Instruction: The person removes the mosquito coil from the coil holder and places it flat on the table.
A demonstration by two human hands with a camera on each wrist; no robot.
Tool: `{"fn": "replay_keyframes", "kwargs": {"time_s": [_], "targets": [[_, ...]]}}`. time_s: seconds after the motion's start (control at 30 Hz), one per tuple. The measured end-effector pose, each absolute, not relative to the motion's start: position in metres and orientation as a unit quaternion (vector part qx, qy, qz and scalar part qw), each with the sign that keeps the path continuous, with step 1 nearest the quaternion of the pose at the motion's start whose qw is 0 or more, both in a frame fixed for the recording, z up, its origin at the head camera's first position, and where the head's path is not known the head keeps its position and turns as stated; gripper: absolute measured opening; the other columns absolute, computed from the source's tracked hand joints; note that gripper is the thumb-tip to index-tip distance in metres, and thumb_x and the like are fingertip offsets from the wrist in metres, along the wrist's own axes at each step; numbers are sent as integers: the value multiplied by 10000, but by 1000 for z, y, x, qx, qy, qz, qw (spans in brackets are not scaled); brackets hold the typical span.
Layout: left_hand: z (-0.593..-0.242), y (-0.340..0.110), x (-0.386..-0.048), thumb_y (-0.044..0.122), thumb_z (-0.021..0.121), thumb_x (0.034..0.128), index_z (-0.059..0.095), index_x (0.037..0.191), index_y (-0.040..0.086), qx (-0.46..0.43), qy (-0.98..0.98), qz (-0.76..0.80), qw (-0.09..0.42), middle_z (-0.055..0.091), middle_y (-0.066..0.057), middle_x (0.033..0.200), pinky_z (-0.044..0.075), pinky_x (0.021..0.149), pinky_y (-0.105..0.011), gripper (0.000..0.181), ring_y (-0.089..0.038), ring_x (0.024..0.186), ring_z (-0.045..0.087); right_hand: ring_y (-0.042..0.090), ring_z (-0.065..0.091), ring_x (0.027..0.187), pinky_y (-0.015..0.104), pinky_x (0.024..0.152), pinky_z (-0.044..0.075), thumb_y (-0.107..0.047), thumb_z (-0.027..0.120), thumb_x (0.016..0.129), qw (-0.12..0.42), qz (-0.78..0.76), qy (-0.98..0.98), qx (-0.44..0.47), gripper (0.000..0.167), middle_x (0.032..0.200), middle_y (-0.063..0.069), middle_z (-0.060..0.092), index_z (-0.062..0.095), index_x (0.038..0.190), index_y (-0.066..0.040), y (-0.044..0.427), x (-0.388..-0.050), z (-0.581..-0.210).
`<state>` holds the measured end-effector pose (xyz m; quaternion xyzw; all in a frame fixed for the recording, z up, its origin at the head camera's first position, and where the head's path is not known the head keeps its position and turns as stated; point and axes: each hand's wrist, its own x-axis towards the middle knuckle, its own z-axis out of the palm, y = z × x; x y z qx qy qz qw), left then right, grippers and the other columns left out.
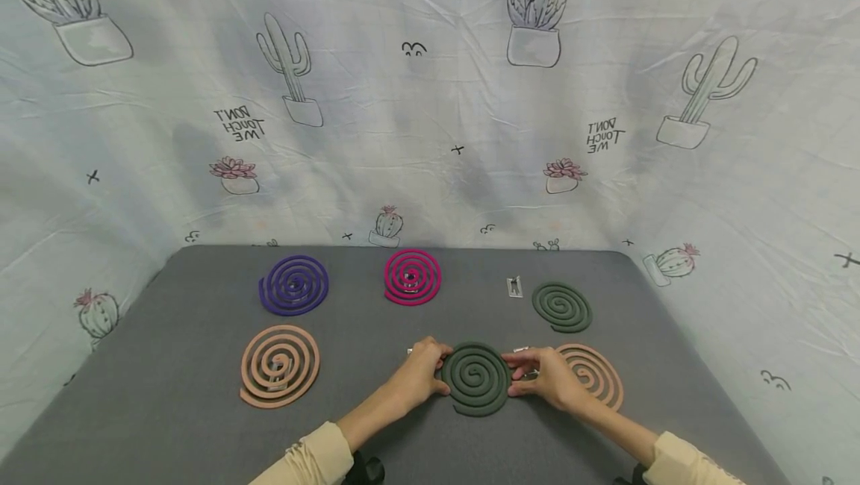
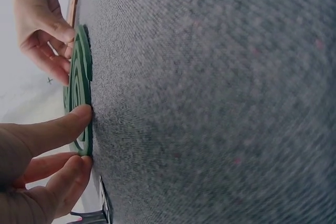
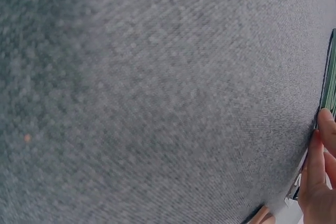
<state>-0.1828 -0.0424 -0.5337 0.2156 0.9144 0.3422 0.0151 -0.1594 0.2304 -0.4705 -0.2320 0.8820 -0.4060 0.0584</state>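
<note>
Head view: the dark green coil sits near the front of the grey table, between the left hand and the right hand; a tan coil, partly covered by the right hand, lies just beyond it. Handling advice, in my judgement: hold lightly and evenly at opposite edges — squeezing inward could buckle the loops — with both sides level and the outer tail kept from snagging.

Left hand: thumb and fingertips pinch the coil's left rim, slightly apart from each other along it. Right hand: thumb and fingertips pinch the opposite rim, likewise a little parted. Whether the coil rests fully on the table — I cannot tell.
</note>
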Motion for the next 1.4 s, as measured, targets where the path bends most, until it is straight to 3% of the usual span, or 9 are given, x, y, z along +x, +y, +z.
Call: {"fn": "replay_keyframes", "kwargs": {"time_s": [0.33,0.67,1.1,1.2,1.4], "targets": [[-533,-42,-181,4,1016,717,746,1276,-95,224,914,338,-2,703,-128,1104,617,805,-260,628,-102,905,595,84,736,839,243,849,609,9,944,789,52,-403,884,-232,474,983,115,806,760,1205,143,230,-157,-471],[-531,-43,-180,12,1013,726,727,1290,-84,236,909,342,2,712,-144,1143,631,858,-285,640,-156,973,635,132,758,915,273,864,631,-6,942,802,54,-392,887,-238,474,911,39,784,755,1213,139,232,-156,-469],[-483,-34,-151,-1,949,809,705,1274,-130,224,934,278,-4,697,-223,1151,653,925,-445,541,-360,1068,721,21,700,835,218,736,602,45,900,833,62,-423,874,-231,458,1028,183,782,716,1233,173,233,-153,-467],[-467,-37,-138,-5,932,822,716,1273,-99,222,934,279,-20,707,-211,1176,659,914,-488,509,-379,1090,735,18,709,839,212,716,586,55,876,858,79,-424,871,-238,446,1070,232,773,698,1246,185,239,-151,-463],[-446,-56,-135,-62,893,840,750,1278,-47,216,913,340,-60,750,-203,1231,682,825,-467,461,-383,1048,768,1,728,932,221,772,624,28,783,965,104,-455,849,-248,400,1259,373,710,660,1304,202,253,-149,-441]]}}
